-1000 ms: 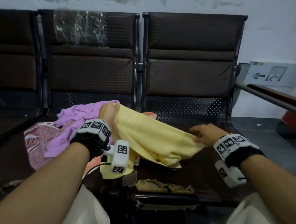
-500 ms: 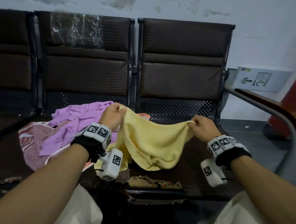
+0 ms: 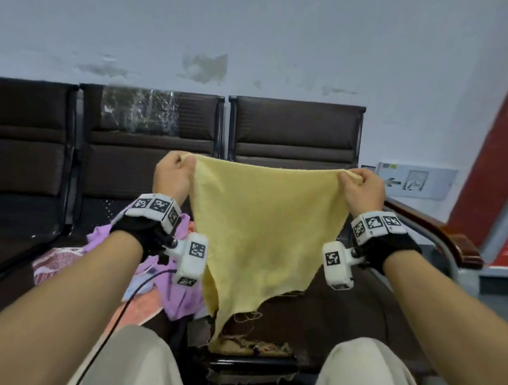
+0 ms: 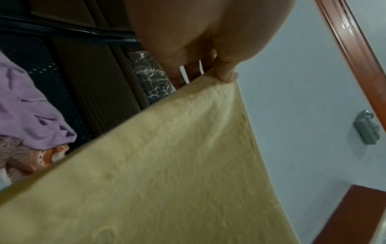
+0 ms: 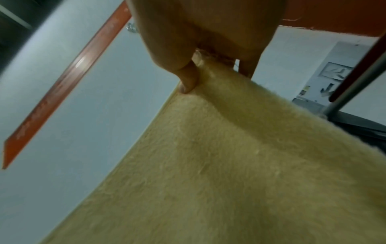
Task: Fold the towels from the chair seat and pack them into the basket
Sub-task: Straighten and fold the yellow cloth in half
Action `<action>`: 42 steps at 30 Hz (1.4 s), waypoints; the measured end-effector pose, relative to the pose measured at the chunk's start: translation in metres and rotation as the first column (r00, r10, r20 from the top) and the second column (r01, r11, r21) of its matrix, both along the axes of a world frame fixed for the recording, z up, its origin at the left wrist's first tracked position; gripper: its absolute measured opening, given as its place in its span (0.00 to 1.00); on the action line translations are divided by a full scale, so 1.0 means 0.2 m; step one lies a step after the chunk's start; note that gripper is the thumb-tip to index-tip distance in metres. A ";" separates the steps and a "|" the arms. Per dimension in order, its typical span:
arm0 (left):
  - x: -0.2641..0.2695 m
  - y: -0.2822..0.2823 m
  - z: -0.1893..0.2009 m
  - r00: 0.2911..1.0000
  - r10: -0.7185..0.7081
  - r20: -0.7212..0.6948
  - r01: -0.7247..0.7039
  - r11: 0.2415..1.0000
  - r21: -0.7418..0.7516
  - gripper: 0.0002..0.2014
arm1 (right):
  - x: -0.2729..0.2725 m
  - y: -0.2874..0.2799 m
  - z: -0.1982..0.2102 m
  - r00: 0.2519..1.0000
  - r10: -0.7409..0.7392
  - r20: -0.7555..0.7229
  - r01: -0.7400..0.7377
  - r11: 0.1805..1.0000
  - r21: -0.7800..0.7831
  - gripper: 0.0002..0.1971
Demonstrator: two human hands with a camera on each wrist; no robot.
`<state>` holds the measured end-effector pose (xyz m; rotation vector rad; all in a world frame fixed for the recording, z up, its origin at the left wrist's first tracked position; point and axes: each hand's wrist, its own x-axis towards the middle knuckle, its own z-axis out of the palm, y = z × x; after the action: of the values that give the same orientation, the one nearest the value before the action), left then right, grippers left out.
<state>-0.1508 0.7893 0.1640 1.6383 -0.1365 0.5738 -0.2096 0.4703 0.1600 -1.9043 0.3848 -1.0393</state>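
A yellow towel (image 3: 263, 227) hangs spread in the air above the chair seat (image 3: 335, 308). My left hand (image 3: 175, 173) pinches its upper left corner, my right hand (image 3: 359, 184) pinches its upper right corner. Its frayed lower edge dangles near the seat's front. The left wrist view shows my left hand (image 4: 221, 72) gripping the yellow towel (image 4: 167, 173) at its corner; in the right wrist view my right hand (image 5: 194, 74) clamps the yellow towel (image 5: 229, 165) the same way. A purple towel (image 3: 175, 290) and a pink patterned towel (image 3: 56, 261) lie heaped on the seat to the left. No basket is in view.
A row of dark brown chairs (image 3: 296, 128) lines the pale wall. A metal and wood armrest (image 3: 437, 235) stands to the right, a red door frame (image 3: 486, 162) beyond it. The seat's front edge (image 3: 255, 348) is torn. My knees in beige trousers (image 3: 132, 372) are below.
Both hands lifted the yellow towel off the seat and drew it apart, so it now hangs flat between them. The head view tilted upward.
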 end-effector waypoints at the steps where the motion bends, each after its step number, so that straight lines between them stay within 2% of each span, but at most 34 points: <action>1: 0.00 0.01 0.02 1.000 0.014 0.023 -0.014 1.000 -0.012 0.06 | -0.01 0.00 0.03 0.999 -0.011 0.032 0.011 1.000 -0.007 0.09; 4: 0.01 0.03 -0.01 0.998 0.059 -0.004 -0.059 0.998 -0.022 0.06 | -0.02 0.00 0.04 0.999 -0.026 0.047 0.027 0.999 -0.035 0.08; 9: 0.08 -0.01 -0.19 0.993 0.014 -0.116 -0.022 0.997 -0.072 0.04 | 0.05 -0.02 -0.10 0.997 -0.018 -0.069 0.019 1.000 0.016 0.05; 12: 0.16 -0.02 -0.28 0.985 0.000 -0.174 -0.015 0.996 -0.085 0.07 | 0.13 -0.04 -0.19 0.994 0.006 -0.108 0.009 0.991 0.136 0.11; 14: 0.21 -0.04 -0.33 0.978 -0.016 -0.207 -0.001 0.997 -0.081 0.09 | 0.18 -0.04 -0.26 0.992 0.028 -0.126 0.005 0.967 0.253 0.08; 17: 0.27 -0.09 -0.43 0.967 -0.037 -0.252 0.024 0.998 -0.055 0.08 | 0.25 0.01 -0.38 0.981 0.155 -0.118 -0.090 0.899 0.429 0.03; 21: 0.31 -0.16 -0.58 0.936 -0.139 -0.323 0.138 0.990 -0.026 0.06 | 0.29 0.06 -0.57 0.943 0.314 -0.113 -0.199 0.802 0.564 0.05; 24: 0.35 -0.19 -0.71 0.916 -0.172 -0.363 0.123 0.980 -0.153 0.10 | 0.30 0.09 -0.65 0.880 0.459 -0.122 -0.278 0.706 0.652 0.06; 26: 0.38 -0.20 -0.76 0.893 -0.199 -0.404 0.130 0.973 -0.192 0.07 | 0.31 0.10 -0.66 0.808 0.578 -0.112 -0.366 0.643 0.673 0.07; 27: 0.39 -0.20 -0.77 0.878 -0.218 -0.426 0.152 0.971 -0.183 0.05 | 0.31 0.10 -0.66 0.754 0.652 -0.081 -0.437 0.590 0.679 0.08; 30: 0.38 -0.23 -0.77 0.859 -0.281 -0.428 0.233 0.959 -0.163 0.10 | 0.32 0.13 -0.65 0.541 0.840 0.047 -0.616 0.358 0.701 0.12; 31: 0.37 -0.24 -0.77 0.849 -0.315 -0.424 0.261 0.948 -0.182 0.12 | 0.33 0.14 -0.66 0.482 0.876 0.034 -0.649 0.331 0.685 0.14; 32: 0.36 -0.25 -0.77 0.831 -0.353 -0.429 0.293 0.935 -0.202 0.14 | 0.33 0.16 -0.68 0.451 0.892 -0.023 -0.668 0.355 0.654 0.13; 34: 0.33 -0.29 -0.78 0.804 -0.391 -0.449 0.317 0.919 -0.233 0.12 | 0.35 0.19 -0.73 0.483 0.840 -0.249 -0.679 0.539 0.498 0.09; 35: 0.32 -0.31 -0.78 0.794 -0.395 -0.463 0.317 0.918 -0.239 0.09 | 0.35 0.20 -0.75 0.513 0.763 -0.393 -0.690 0.639 0.340 0.06; 36: 0.32 -0.32 -0.78 0.784 -0.401 -0.474 0.322 0.915 -0.242 0.08 | 0.36 0.21 -0.76 0.548 0.656 -0.519 -0.704 0.696 0.137 0.05; 37: 0.31 -0.33 -0.78 0.772 -0.411 -0.484 0.334 0.911 -0.242 0.07 | 0.36 0.22 -0.76 0.585 0.554 -0.591 -0.718 0.693 -0.061 0.04; 38: 0.31 -0.35 -0.78 0.758 -0.423 -0.497 0.355 0.906 -0.230 0.08 | 0.36 0.24 -0.76 0.621 0.500 -0.603 -0.725 0.658 -0.201 0.04; 40: 0.29 -0.37 -0.78 0.725 -0.461 -0.512 0.425 0.884 -0.195 0.09 | 0.36 0.28 -0.75 0.666 0.547 -0.508 -0.732 0.610 -0.303 0.03; 42: 0.27 -0.38 -0.79 0.699 -0.504 -0.507 0.497 0.852 -0.162 0.08 | 0.37 0.30 -0.74 0.677 0.612 -0.409 -0.734 0.605 -0.309 0.05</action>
<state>-0.0963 0.7142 0.0069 1.5976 -0.1581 -0.3181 -0.1359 0.5294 0.0120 -2.3236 -0.4952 -0.3495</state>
